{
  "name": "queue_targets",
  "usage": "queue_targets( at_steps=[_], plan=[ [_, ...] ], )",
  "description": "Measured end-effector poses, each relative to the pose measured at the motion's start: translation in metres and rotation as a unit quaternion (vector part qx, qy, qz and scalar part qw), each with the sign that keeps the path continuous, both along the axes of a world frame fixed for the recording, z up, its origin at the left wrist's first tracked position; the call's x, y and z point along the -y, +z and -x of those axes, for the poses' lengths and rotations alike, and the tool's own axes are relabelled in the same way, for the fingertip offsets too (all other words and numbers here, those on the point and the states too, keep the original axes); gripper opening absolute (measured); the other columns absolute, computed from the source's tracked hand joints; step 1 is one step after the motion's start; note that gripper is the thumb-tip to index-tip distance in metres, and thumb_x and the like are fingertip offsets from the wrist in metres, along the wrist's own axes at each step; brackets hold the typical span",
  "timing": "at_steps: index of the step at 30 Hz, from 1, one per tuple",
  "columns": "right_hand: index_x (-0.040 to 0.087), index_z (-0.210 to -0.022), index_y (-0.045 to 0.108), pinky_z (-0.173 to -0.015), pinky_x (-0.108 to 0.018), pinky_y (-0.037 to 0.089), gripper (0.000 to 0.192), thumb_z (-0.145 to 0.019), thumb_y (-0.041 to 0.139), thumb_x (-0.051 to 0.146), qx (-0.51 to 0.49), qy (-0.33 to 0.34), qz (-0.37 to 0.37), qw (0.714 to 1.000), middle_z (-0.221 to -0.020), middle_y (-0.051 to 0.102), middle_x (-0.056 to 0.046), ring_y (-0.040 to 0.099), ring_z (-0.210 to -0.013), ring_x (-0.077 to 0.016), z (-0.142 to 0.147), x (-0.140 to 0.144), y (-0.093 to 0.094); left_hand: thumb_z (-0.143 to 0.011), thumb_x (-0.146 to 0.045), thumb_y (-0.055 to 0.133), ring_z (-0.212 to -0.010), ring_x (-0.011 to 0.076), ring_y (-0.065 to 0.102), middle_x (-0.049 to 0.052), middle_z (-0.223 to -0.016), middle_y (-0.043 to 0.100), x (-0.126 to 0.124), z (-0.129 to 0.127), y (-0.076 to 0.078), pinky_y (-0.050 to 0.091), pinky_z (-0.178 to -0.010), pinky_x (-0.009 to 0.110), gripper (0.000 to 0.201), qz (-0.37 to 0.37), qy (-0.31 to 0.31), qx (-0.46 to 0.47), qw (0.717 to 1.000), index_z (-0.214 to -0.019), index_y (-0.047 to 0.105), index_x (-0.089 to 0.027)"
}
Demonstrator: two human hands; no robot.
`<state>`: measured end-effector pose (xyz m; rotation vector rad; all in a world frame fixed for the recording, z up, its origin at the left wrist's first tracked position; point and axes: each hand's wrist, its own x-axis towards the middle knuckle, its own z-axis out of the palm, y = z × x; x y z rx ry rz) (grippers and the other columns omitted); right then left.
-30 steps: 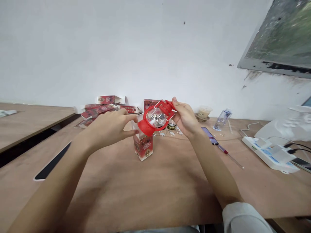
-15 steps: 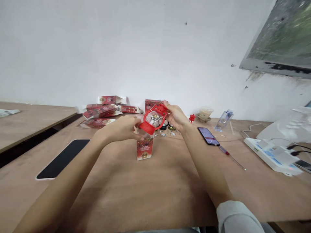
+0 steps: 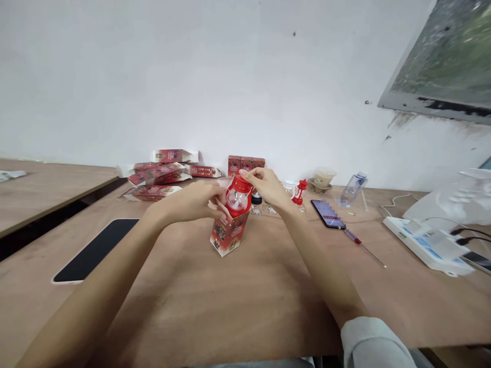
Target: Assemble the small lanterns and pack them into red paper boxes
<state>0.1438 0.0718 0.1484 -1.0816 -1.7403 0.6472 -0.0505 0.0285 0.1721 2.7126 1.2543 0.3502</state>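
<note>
A small red lantern with a clear globe stands upright, its lower part inside the open top of a red printed box. My right hand pinches the lantern's top from the right. At the box's upper left, my left hand grips the box by its opened edge and flap. The box rests on the table with one corner turned toward me. The lantern's base is hidden by the box walls.
Red boxes lie piled at the back left; several more stand by the wall. Another red lantern, a cup, a bottle, a phone, a screwdriver and a power strip are right. A dark-screened phone lies left.
The lantern has gone from tilted above the box to upright and partly inside it. My right hand moved down and left with it. The box has turned, a corner now facing me.
</note>
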Motion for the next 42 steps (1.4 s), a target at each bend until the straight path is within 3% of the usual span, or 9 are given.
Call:
queue_targets(
  at_steps=[7,12,17,24,31,37,42],
  plan=[
    [0.015,-0.070,0.063,-0.061,-0.027,0.037,0.048,-0.081,0.050,0.060,0.089,-0.048,-0.030,0.994,-0.064,0.063,-0.003,0.057,-0.064,-0.0154,0.000,0.007,0.005,-0.080,-0.028,0.056,-0.073,0.0150,0.062,-0.003,-0.087,0.071,0.008,0.009,0.007,0.038,-0.060,0.022,0.016,0.017,-0.010,-0.059,0.998,-0.090,0.068,-0.028],
    [0.016,-0.072,0.062,-0.064,-0.027,0.038,0.043,-0.081,0.053,0.057,0.069,-0.043,-0.018,0.997,-0.074,0.065,-0.005,0.058,-0.070,-0.0159,-0.001,0.009,0.006,-0.079,-0.027,0.057,-0.070,0.0160,0.060,-0.002,-0.082,0.068,0.011,0.010,0.008,0.037,-0.061,0.024,0.015,-0.059,-0.003,-0.046,0.997,-0.091,0.066,-0.027],
    [0.017,-0.070,0.060,-0.059,-0.026,0.036,0.040,-0.080,0.055,0.055,0.079,-0.025,-0.023,0.996,-0.066,0.063,-0.002,0.054,-0.062,-0.0136,0.002,0.015,0.009,-0.080,-0.028,0.057,-0.082,0.0189,0.058,-0.001,-0.084,0.069,0.006,0.006,0.003,0.038,-0.077,0.031,0.015,-0.135,-0.044,-0.039,0.989,-0.090,0.068,-0.029],
    [0.017,-0.074,0.057,-0.067,-0.026,0.041,0.035,-0.081,0.056,0.051,0.061,0.068,-0.041,0.995,-0.078,0.066,-0.004,0.059,-0.073,-0.0145,0.002,0.016,0.009,-0.080,-0.030,0.057,-0.077,0.0157,0.060,0.001,-0.085,0.069,0.006,0.000,0.001,0.044,-0.070,0.026,0.014,-0.070,-0.067,0.013,0.995,-0.084,0.069,-0.024],
    [0.019,-0.081,0.053,-0.068,-0.028,0.043,0.031,-0.086,0.049,0.050,0.079,0.104,-0.044,0.991,-0.081,0.065,-0.003,0.059,-0.073,-0.0146,0.003,0.014,0.005,-0.083,-0.033,0.055,-0.079,0.0161,0.062,0.003,-0.088,0.070,0.008,0.003,0.002,0.047,-0.071,0.025,0.020,-0.043,-0.088,0.033,0.995,-0.089,0.072,-0.026],
    [0.022,-0.094,0.048,-0.074,-0.031,0.045,0.038,-0.072,0.069,0.044,0.132,0.149,-0.058,0.978,-0.097,0.066,-0.005,0.060,-0.085,-0.0187,0.002,0.021,0.006,-0.083,-0.030,0.055,-0.077,0.0155,0.063,0.001,-0.088,0.070,0.005,0.009,0.003,0.046,-0.066,0.023,0.018,-0.027,-0.080,0.013,0.996,-0.083,0.073,-0.026],
    [0.021,-0.098,0.047,-0.074,-0.033,0.046,0.039,-0.069,0.071,0.032,0.174,0.171,-0.080,0.966,-0.093,0.066,-0.003,0.061,-0.083,-0.0195,-0.001,0.027,0.011,-0.085,-0.025,0.052,-0.074,0.0128,0.063,-0.002,-0.086,0.071,0.007,0.011,0.006,0.044,-0.065,0.021,0.019,0.018,-0.090,0.008,0.996,-0.080,0.071,-0.025]
  ],
)
